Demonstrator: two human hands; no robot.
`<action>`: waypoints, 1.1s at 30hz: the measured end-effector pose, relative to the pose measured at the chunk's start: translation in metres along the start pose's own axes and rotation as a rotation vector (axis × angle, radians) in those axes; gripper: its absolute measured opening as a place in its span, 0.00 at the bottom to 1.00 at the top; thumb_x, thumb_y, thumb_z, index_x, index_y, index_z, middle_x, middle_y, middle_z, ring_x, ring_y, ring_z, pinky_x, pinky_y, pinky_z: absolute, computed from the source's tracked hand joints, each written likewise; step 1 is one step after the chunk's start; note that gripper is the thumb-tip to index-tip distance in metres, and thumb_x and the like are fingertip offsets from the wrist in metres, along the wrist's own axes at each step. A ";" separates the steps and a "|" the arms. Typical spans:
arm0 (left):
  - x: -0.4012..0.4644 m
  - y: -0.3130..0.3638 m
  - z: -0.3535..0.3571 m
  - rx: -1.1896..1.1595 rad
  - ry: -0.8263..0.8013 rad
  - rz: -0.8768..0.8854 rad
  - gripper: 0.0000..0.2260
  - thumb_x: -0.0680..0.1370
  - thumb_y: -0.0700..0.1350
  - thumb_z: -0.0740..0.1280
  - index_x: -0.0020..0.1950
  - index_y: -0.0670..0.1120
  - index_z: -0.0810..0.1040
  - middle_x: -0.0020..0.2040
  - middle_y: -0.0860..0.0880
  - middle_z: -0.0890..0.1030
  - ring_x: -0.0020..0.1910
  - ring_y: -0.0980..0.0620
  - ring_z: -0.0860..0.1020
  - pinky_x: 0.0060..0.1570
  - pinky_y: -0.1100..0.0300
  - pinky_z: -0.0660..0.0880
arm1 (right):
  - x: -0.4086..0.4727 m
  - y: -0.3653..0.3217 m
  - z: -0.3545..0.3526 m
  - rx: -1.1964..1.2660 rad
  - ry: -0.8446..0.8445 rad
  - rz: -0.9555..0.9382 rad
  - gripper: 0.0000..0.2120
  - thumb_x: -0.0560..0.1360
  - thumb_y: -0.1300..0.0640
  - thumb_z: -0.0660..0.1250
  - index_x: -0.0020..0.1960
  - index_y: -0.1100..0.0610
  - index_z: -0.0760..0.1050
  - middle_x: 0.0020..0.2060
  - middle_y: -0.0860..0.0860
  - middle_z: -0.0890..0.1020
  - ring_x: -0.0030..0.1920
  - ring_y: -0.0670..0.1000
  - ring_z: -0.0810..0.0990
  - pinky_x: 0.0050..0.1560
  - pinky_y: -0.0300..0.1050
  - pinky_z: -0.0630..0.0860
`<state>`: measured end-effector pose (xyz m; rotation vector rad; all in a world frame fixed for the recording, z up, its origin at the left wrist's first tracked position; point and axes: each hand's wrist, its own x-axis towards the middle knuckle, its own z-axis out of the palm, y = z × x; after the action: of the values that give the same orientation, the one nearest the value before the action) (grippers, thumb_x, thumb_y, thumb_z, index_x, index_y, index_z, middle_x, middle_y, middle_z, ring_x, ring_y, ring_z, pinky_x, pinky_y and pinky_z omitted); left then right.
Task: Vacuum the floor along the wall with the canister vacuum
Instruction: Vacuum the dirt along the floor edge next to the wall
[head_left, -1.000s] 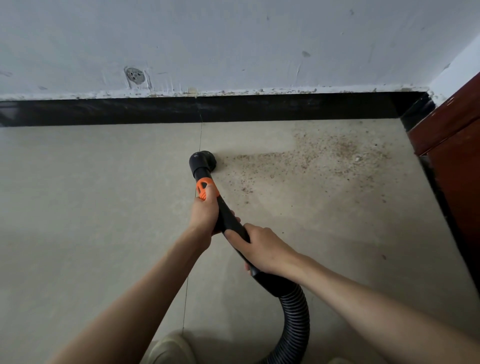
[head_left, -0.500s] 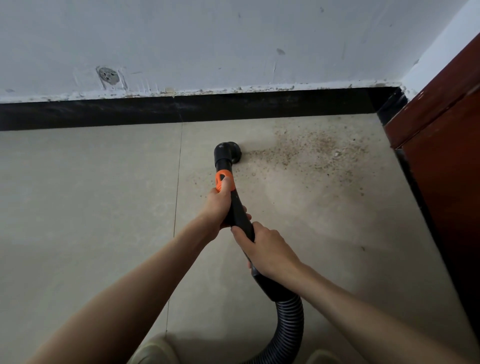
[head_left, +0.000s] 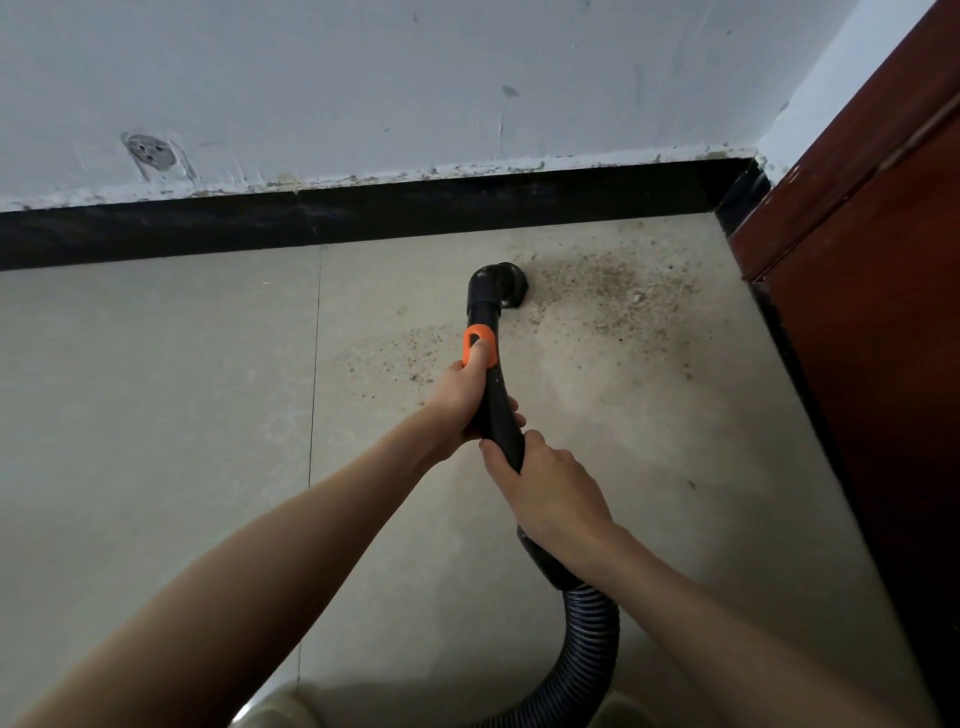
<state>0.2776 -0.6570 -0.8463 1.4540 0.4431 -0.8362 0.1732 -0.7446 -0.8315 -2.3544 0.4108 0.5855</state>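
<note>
My left hand (head_left: 460, 397) wraps the black wand (head_left: 493, 410) below its orange collar (head_left: 479, 349); my right hand (head_left: 550, 493) grips it lower. The nozzle (head_left: 501, 286) meets the floor (head_left: 156, 389) beside brown debris (head_left: 613, 296), near the skirting (head_left: 363, 218).

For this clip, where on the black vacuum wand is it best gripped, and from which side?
Grip the black vacuum wand on its bare curved shaft between the orange collar and the ribbed hose, coming from above and behind. The shaft slopes up toward the person, and both the left hand and right hand already wrap it there.
</note>
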 end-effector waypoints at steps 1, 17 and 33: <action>0.002 0.000 0.001 0.001 -0.005 -0.002 0.17 0.81 0.59 0.54 0.48 0.45 0.67 0.36 0.41 0.78 0.30 0.45 0.81 0.34 0.54 0.79 | 0.001 0.002 0.000 0.005 -0.002 0.004 0.22 0.79 0.35 0.51 0.52 0.54 0.68 0.38 0.51 0.78 0.40 0.54 0.80 0.40 0.49 0.76; 0.018 0.024 -0.047 -0.041 0.194 0.032 0.21 0.80 0.60 0.55 0.53 0.41 0.68 0.38 0.41 0.77 0.29 0.46 0.79 0.24 0.59 0.76 | 0.045 -0.044 0.006 0.031 -0.104 -0.119 0.23 0.79 0.36 0.53 0.44 0.55 0.69 0.35 0.52 0.78 0.34 0.53 0.78 0.33 0.46 0.72; -0.034 -0.023 -0.096 -0.301 0.339 0.005 0.16 0.78 0.57 0.60 0.45 0.44 0.68 0.38 0.40 0.78 0.30 0.43 0.81 0.27 0.55 0.78 | 0.012 -0.053 0.029 -0.010 -0.352 -0.270 0.21 0.79 0.36 0.54 0.42 0.53 0.67 0.31 0.54 0.83 0.22 0.45 0.76 0.32 0.41 0.76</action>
<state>0.2596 -0.5545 -0.8481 1.3146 0.7857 -0.4918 0.1978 -0.6881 -0.8295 -2.2064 -0.0678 0.8492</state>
